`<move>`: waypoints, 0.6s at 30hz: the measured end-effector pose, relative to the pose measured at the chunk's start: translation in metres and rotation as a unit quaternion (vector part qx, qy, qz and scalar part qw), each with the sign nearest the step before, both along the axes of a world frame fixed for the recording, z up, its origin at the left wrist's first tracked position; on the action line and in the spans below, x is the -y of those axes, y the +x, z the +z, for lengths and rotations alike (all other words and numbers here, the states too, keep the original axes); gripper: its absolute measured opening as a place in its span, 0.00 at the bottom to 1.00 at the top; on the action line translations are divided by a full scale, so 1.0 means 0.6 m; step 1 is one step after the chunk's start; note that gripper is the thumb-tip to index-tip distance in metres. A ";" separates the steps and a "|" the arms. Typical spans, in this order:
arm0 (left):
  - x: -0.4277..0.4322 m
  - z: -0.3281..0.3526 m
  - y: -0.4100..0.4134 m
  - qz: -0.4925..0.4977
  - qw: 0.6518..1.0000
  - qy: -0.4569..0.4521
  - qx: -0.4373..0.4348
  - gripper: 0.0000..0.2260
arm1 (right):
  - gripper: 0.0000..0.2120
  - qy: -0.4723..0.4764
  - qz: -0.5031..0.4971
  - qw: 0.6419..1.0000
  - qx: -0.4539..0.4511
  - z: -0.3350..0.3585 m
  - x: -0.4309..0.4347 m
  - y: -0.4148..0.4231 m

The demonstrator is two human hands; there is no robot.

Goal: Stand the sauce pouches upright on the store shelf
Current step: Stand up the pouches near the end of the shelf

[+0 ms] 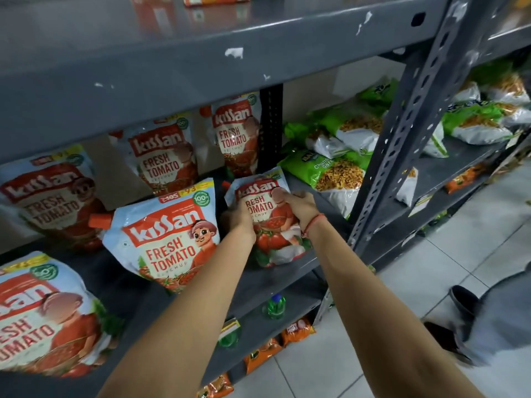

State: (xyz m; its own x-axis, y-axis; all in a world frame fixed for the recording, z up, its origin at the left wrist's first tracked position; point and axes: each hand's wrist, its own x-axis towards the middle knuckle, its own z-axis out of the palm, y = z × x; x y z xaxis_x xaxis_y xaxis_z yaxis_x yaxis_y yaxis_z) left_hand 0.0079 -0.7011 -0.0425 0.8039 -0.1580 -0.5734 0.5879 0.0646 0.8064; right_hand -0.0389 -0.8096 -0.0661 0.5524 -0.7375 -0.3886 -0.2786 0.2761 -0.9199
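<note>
green snack packets [339, 170], green bottle [275, 306], orange packets [297, 331], tiled floor [448, 254]

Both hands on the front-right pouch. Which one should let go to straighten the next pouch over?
Left, probably. The left hand grips the held pouch on the side facing the neighbouring pouch; the right hand is on the far side and would have to cross over.

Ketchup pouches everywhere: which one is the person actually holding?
The rightmost front ketchup pouch, beside the green snack bags: both hands clasp its sides; the others stand untouched.

Grey metal shelving [201, 61] (paint chipped in spots) with a perforated upright post [402, 145] stands on a pale tiled floor [402, 311]; lighting is dim.
</note>
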 end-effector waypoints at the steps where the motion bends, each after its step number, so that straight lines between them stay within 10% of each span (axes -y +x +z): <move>1: 0.000 0.001 0.003 0.000 1.000 -0.006 0.007 0.22 | 0.17 -0.007 -0.013 1.000 0.019 0.013 -0.001 -0.004; 7: -0.004 0.047 -0.017 -0.016 0.982 -0.014 0.188 0.16 | 0.11 -0.062 -0.043 0.987 0.142 0.085 0.003 -0.022; 18: -0.020 0.085 -0.052 -0.067 0.815 0.080 0.571 0.19 | 0.14 -0.147 -0.068 0.973 0.163 0.105 0.044 -0.039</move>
State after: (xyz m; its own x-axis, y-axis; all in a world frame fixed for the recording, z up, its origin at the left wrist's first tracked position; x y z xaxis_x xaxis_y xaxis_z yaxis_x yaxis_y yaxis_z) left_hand -0.0235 -0.6889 0.0083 0.8096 -0.2843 0.5136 -0.5574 -0.0977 0.8245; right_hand -0.0621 -0.8359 -0.0030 0.4998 -0.8657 0.0288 0.0619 0.0026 -0.9981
